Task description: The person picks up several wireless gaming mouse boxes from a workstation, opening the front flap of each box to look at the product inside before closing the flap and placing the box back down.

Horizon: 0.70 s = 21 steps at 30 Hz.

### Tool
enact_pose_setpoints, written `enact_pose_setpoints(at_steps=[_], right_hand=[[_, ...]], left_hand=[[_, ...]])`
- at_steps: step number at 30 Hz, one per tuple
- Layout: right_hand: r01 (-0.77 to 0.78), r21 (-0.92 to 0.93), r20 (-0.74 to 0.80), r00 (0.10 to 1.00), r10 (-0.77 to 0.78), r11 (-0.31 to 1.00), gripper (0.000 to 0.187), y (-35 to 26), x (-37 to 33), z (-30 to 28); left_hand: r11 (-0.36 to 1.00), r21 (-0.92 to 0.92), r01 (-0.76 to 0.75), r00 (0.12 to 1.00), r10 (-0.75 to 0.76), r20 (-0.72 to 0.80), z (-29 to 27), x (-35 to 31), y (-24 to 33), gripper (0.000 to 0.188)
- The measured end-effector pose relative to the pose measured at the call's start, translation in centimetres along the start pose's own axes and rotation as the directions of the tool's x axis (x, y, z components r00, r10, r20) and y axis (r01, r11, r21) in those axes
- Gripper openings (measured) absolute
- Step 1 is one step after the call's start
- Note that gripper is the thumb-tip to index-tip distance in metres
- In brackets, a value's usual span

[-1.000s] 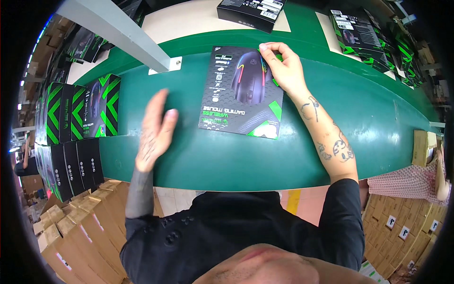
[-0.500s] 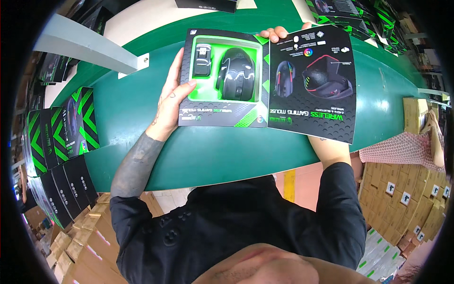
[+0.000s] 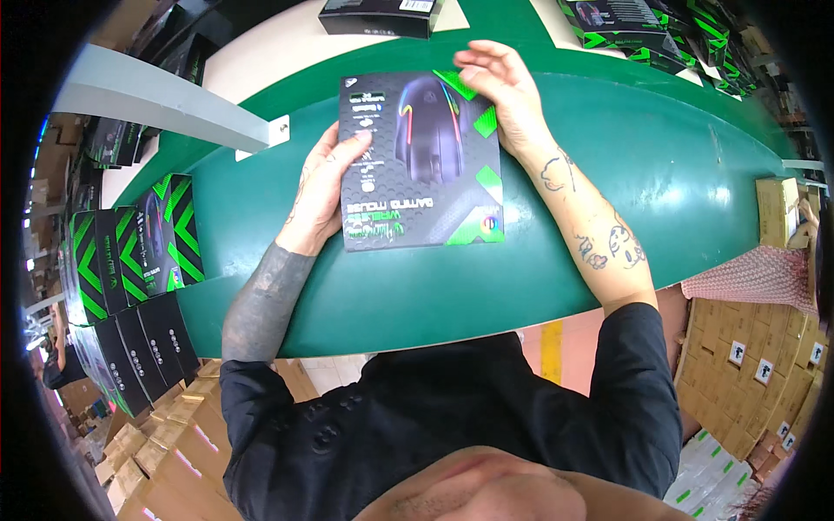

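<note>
A black and green mouse box is held over the green worktable, its printed front flap folded shut. The front shows a dark computer mouse, and the lettering stands upside down to me. My left hand grips the box's left edge, thumb on the front and fingers behind. My right hand is at the upper right corner of the box, fingers apart and pointing left; whether it touches the box there I cannot tell. The mouse and small black piece inside are hidden by the flap.
Several black and green boxes stand stacked at the left. A grey metal post is fixed to the table at the upper left. One black box lies at the far edge, and more boxes are piled far right. A person's patterned garment shows at right.
The open flap has swung over from the right and now covers the box's window. My right hand has come from behind the flap to the upper right corner, its fingers loosened.
</note>
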State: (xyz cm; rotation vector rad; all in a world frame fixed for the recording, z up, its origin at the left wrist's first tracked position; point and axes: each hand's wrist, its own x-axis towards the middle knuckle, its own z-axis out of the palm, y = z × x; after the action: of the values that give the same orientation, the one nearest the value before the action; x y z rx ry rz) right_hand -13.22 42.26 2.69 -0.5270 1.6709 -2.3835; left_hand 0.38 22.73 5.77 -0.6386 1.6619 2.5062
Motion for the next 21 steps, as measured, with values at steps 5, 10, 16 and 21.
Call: enact_pose_setpoints(at_steps=[5, 10, 16, 21], right_hand=[[-0.008, 0.210, -0.311, 0.947, 0.075, 0.978, 0.022, -0.4, 1.6, -2.8], [-0.192, -0.194, -0.212, 0.966, 0.150, 0.962, 0.030, -0.4, 2.3, -1.2], [-0.125, -0.668, -0.065, 0.992, 0.111, 0.733, 0.062, 0.0, 7.7, 2.0], [-0.021, -0.671, -0.012, 1.000, 0.017, 0.741, 0.076, 0.2, 9.5, 3.2]], left_hand=[[0.779, -0.428, -0.458, 0.888, 0.416, -0.195, 2.5, 4.1, 3.9, 0.047], [0.854, 0.054, -0.518, 0.847, 0.521, -0.107, 1.2, 8.7, 1.5, 0.068], [0.697, 0.668, -0.261, 0.651, 0.638, -0.411, -3.1, 19.5, 5.0, 0.078], [0.744, 0.536, -0.400, 0.866, 0.499, -0.046, -1.4, 17.9, 5.9, 0.067]])
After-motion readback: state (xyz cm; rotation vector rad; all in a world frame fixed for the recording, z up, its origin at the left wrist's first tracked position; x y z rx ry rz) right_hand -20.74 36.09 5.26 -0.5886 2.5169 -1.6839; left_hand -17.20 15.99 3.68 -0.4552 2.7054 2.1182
